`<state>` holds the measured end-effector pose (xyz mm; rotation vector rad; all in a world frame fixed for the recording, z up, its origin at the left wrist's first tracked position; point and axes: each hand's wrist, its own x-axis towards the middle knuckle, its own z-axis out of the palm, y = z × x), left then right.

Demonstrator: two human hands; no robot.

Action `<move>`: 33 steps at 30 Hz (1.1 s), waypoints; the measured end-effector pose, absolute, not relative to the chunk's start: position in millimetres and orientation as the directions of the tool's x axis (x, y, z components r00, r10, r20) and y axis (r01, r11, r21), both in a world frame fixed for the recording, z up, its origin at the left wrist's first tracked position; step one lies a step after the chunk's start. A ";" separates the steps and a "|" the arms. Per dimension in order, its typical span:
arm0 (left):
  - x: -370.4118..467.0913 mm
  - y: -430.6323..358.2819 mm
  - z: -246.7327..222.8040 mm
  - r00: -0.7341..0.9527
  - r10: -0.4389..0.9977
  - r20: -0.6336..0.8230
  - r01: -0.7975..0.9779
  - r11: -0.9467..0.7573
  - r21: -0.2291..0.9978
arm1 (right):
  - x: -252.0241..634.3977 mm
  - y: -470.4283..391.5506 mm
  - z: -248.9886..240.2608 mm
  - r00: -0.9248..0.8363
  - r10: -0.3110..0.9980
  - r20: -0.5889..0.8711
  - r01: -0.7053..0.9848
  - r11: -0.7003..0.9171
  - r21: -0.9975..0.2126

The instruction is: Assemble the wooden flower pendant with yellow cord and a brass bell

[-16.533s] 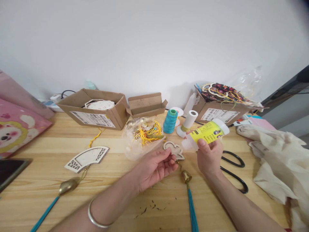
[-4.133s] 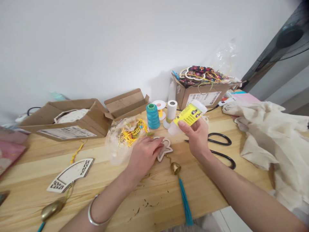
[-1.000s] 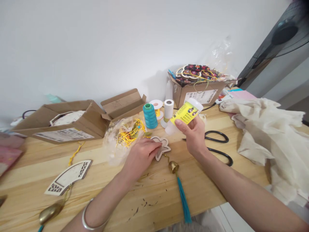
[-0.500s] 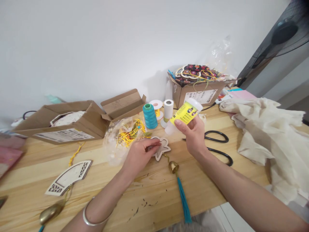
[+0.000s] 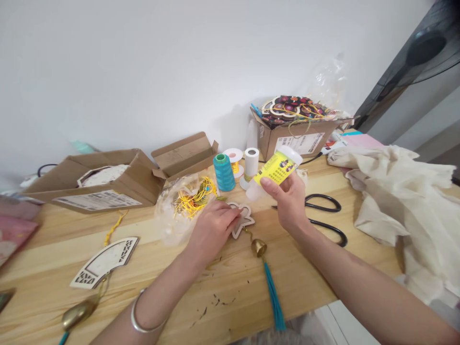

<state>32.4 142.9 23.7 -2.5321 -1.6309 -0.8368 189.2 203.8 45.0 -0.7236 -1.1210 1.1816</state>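
Note:
My left hand [image 5: 219, 224] rests on a pale wooden flower-shaped ornament [image 5: 247, 216], its fingers pressed together over it and covering the ornament's left part. From the ornament's lower edge a cord runs to a brass bell [image 5: 258, 247] with a teal tassel [image 5: 273, 297], both lying on the table. My right hand [image 5: 290, 199] grips a white glue bottle [image 5: 276, 167] with a yellow label. The bottle is tilted above the table, its narrower translucent end pointing down and left, apart from the ornament. Black-handled scissors [image 5: 325, 233] lie beside my right wrist, blades partly hidden.
Behind my hands stand a teal thread cone [image 5: 224, 173], a white spool [image 5: 251, 160] and a plastic bag of yellow cords [image 5: 194, 201]. Cardboard boxes [image 5: 142, 179] line the wall. A fan-shaped ornament [image 5: 104, 263] lies left, cream cloth [image 5: 398, 191] right.
My left hand has turned and flattened over the flower ornament, where its fingers were pinched above the middle before. My right hand and the glue bottle have hardly moved.

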 end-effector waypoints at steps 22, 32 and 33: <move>30.8 148.6 36.8 0.235 0.946 0.224 0.858 -0.310 0.409 | 189.2 204.1 43.5 -0.018 0.955 0.297 -0.345 0.273 -0.898; 29.1 145.2 33.8 0.245 0.938 0.247 0.843 -0.331 0.423 | 189.3 204.1 43.7 -0.017 0.954 0.301 -0.331 0.278 -0.902; 29.6 145.4 33.0 0.257 0.931 0.261 0.854 -0.345 0.390 | 189.2 204.1 43.8 -0.016 0.953 0.301 -0.334 0.279 -0.900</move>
